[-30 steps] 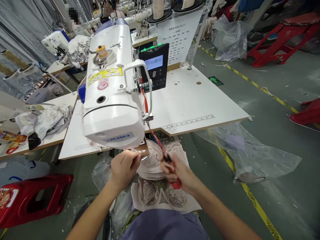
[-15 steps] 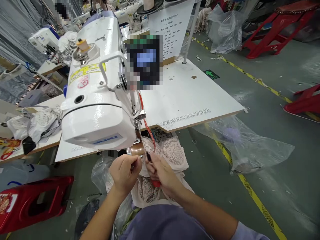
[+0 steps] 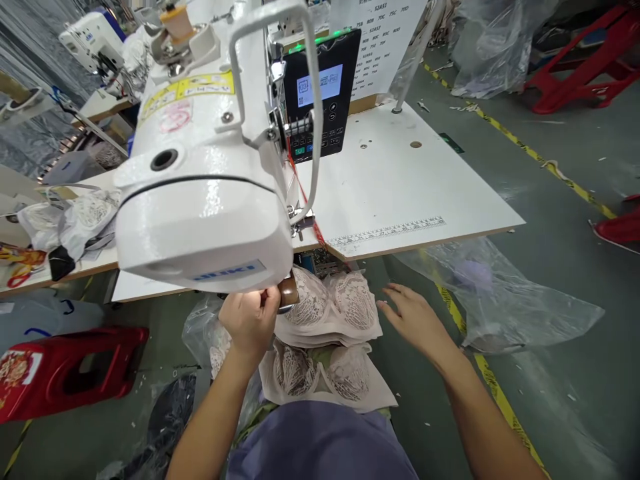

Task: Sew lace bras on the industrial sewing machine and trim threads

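My left hand [image 3: 251,319] is closed in a pinch under the head of the white sewing machine [image 3: 200,227], beside a brown, rounded machine part [image 3: 288,292]. Whatever its fingers hold is too small or hidden to make out. Spread out with nothing in it, my right hand [image 3: 417,322] hovers just right of a stack of beige lace bras [image 3: 327,307]. Another lace bra [image 3: 330,380] lies nearer to me, against my lap. A red cord [image 3: 318,233] hangs down the right side of the machine.
The white machine table [image 3: 400,193] carries a printed ruler and a black control panel [image 3: 320,100]. Red stools [image 3: 75,370] stand left and far right. A clear plastic bag [image 3: 520,300] hangs below the table's right edge. White bras [image 3: 90,223] lie on the left table.
My right hand has let go of the red-handled tool on the red cord and moved right, opening. My left hand stays pinched near the machine. The view has shifted closer to the machine.
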`<control>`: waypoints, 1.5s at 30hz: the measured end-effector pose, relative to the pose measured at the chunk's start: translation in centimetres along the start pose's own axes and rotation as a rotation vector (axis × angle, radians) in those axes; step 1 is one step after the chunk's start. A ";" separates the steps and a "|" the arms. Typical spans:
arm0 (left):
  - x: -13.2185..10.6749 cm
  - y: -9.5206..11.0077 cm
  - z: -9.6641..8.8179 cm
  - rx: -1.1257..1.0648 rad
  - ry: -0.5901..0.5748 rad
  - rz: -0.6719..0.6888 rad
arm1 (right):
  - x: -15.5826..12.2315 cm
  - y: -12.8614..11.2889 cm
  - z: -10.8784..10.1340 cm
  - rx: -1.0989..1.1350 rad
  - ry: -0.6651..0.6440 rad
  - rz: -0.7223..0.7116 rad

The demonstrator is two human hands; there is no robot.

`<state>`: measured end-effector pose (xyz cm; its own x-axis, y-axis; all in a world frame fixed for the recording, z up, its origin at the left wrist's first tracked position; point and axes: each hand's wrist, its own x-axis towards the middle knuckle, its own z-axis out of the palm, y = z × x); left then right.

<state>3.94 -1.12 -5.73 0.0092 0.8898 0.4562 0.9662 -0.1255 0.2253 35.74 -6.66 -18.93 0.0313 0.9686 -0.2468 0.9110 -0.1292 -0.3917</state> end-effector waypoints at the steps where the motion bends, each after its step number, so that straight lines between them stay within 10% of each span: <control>1: 0.0 0.0 0.0 0.007 0.004 0.007 | -0.1 -0.1 0.2 0.018 -0.023 -0.001; 17: 0.2 0.4 -0.5 0.017 -0.018 0.001 | 0.0 -2.6 -0.2 0.194 -0.078 -0.001; 22: 0.5 0.4 -1.0 0.042 -0.018 0.044 | -0.3 -8.6 -3.5 0.502 0.014 -0.145; 29: 1.6 0.3 -1.9 0.064 -0.079 0.136 | 2.7 -19.2 -7.6 0.591 0.286 -0.697; 39: 2.2 0.7 -5.0 0.069 -0.376 0.286 | 4.2 -21.1 -8.9 0.527 0.212 -0.633; 45: -2.1 -3.4 -6.1 -0.275 -0.084 0.482 | 3.9 -20.5 -9.2 0.449 0.345 -0.584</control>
<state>-0.93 -5.24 -2.21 0.4648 0.7336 0.4957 0.7447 -0.6268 0.2293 21.02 1.71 -3.71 -0.2064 0.9077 0.3654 0.5697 0.4150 -0.7094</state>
